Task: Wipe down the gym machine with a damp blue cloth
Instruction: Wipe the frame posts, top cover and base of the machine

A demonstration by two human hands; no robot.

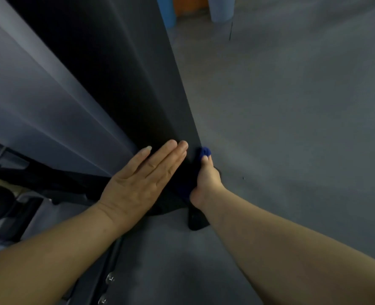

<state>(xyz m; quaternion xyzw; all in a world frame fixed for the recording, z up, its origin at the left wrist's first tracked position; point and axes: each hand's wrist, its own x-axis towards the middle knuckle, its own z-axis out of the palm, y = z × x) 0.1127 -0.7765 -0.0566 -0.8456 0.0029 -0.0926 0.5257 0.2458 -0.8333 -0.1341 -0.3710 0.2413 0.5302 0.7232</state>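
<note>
The machine (125,89) is showing as a tall dark panel whose long axis is running from the hands up toward the top of the view, its right edge meeting open grey floor (292,128) that is lying wide to the right. To the left, a paler panel face is crowding in, with metal parts low down (blurred). The left hand (138,181) is lying flat on the dark panel, its fingers (171,153) straight and together, holding nothing. The right hand (206,183) is wrapping round the panel's right edge, fingers curled and clamped on the cloth (204,151), which is pressing against that edge. Only a blue tuft is poking out above the thumb, pointing up along the edge.
</note>
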